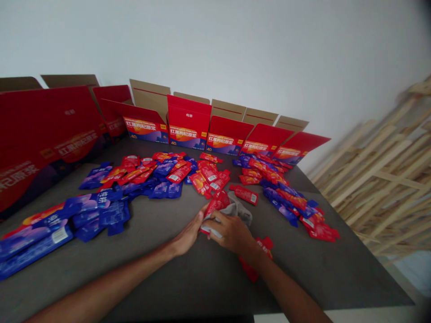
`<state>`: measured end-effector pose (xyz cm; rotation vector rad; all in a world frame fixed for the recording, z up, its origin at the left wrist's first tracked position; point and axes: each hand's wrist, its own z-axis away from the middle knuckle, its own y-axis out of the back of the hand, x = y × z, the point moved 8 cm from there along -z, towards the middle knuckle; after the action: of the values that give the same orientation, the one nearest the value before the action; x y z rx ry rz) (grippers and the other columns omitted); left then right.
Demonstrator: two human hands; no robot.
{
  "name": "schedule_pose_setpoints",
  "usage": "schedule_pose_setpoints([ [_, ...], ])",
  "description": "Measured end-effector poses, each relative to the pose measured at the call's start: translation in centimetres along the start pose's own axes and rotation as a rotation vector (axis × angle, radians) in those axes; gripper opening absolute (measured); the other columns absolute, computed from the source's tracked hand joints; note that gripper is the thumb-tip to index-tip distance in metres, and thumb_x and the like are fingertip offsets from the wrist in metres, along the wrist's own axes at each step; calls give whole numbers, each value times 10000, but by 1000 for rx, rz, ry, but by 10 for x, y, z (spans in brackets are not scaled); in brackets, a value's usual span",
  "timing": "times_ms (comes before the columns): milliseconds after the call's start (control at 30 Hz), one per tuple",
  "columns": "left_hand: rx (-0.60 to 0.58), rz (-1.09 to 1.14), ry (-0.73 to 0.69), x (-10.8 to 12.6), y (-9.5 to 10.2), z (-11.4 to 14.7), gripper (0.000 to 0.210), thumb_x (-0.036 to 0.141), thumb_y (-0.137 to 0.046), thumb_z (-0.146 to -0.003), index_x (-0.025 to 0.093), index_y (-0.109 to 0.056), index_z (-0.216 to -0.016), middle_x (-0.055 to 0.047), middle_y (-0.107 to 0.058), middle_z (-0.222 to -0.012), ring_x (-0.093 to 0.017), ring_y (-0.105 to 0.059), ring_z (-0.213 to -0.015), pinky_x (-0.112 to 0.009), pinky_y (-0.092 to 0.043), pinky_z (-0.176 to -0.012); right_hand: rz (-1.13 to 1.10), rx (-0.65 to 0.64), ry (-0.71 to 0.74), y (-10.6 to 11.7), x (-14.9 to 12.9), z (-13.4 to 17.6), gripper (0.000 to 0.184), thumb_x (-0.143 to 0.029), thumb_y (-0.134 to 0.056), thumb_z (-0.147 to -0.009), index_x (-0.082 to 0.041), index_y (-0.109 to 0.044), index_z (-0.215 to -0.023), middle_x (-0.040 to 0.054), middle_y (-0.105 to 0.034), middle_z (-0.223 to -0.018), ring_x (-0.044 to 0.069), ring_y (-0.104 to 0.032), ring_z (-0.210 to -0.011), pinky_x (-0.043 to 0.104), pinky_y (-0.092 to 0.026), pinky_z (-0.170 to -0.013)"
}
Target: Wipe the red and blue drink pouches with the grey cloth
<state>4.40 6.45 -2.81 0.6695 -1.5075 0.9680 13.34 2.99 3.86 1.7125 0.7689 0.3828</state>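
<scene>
Near the middle of the grey table, my left hand (190, 231) grips a red spouted pouch (217, 203) by its left edge. My right hand (229, 229) is closed on a grey cloth (238, 207) and presses it against that pouch's face. The cloth and fingers cover the pouch's lower part. Another red pouch (245, 194) lies just beyond the cloth. More red pouches (266, 244) lie partly under my right forearm. A loose group of red pouches (210, 175) sits farther back.
Open red cartons (189, 123) stand along the back, with larger cartons (50, 139) at left. Blue pouches (101, 213) and red ones cover the table's left side. A mixed row of pouches (286, 197) runs down the right. Wooden slats (387, 179) stand beyond the table's right edge.
</scene>
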Motion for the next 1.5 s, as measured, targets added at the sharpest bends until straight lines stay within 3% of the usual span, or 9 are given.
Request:
schedule_pose_setpoints([
  [133,-132,88,41,-1,-13,1,695,614,-341,-934,199,-363,-1491,-99,-717,-943,-219,-650,-821,-317,-488,-725,35,136,-195,15,30,4,291,-163,-600,-885,-263,-638,-1156,62,-651,-1119,180,-655,-890,248,-492,-686],
  [300,-134,114,44,2,-14,1,674,572,-400,-939,200,-336,-1497,-110,-705,-999,-209,-670,-799,-306,-499,-711,90,241,-337,26,53,10,295,-158,-565,-903,-261,-638,-1169,75,-648,-1131,195,-648,-929,239,-488,-643],
  [433,-106,137,37,-3,-11,-3,664,565,-347,-958,198,-294,-1509,-108,-714,-939,-223,-675,-767,-312,-504,-656,56,181,-260,21,45,7,331,-138,-589,-883,-267,-627,-1186,67,-648,-1129,188,-647,-926,244,-492,-676],
  [500,-58,117,38,-6,-6,-4,656,555,-352,-960,198,-303,-1508,-111,-721,-983,-238,-679,-840,-331,-513,-715,16,102,-159,15,33,4,329,-147,-613,-875,-268,-624,-1180,54,-653,-1105,177,-645,-920,242,-489,-692],
  [567,43,71,10,-3,3,-4,621,538,-410,-949,203,-386,-1472,-117,-679,-1199,-256,-629,-1085,-352,-478,-912,-6,24,-47,8,18,2,298,-173,-633,-872,-265,-629,-1155,39,-653,-1083,162,-642,-907,233,-480,-682],
  [700,160,-42,-32,9,12,-1,572,515,-487,-925,225,-477,-1417,-63,-494,-1478,-252,-394,-1383,-352,-225,-1167,-1,-52,94,1,0,2,250,-212,-637,-881,-264,-633,-1125,17,-645,-1093,134,-637,-868,219,-460,-646],
  [1100,7,-80,-18,10,-5,-4,614,465,-520,-925,243,-390,-1482,-69,-497,-1476,-271,-480,-1308,-397,-334,-1120,84,289,-356,29,61,13,305,-143,-561,-898,-263,-633,-1169,77,-646,-1136,202,-647,-908,261,-498,-651],
  [1367,18,-73,-64,11,-2,-5,554,442,-492,-946,243,-423,-1458,-60,-506,-1465,-254,-434,-1341,-368,-292,-1138,69,149,-215,20,47,8,322,-142,-599,-873,-265,-626,-1169,56,-652,-1114,184,-639,-908,239,-480,-638],
  [1500,54,-116,-55,7,3,-7,566,466,-474,-948,215,-411,-1452,-86,-597,-1334,-252,-530,-1207,-364,-411,-1022,37,70,-130,20,38,7,303,-146,-602,-867,-255,-633,-1148,51,-653,-1093,175,-633,-903,232,-461,-650],
])
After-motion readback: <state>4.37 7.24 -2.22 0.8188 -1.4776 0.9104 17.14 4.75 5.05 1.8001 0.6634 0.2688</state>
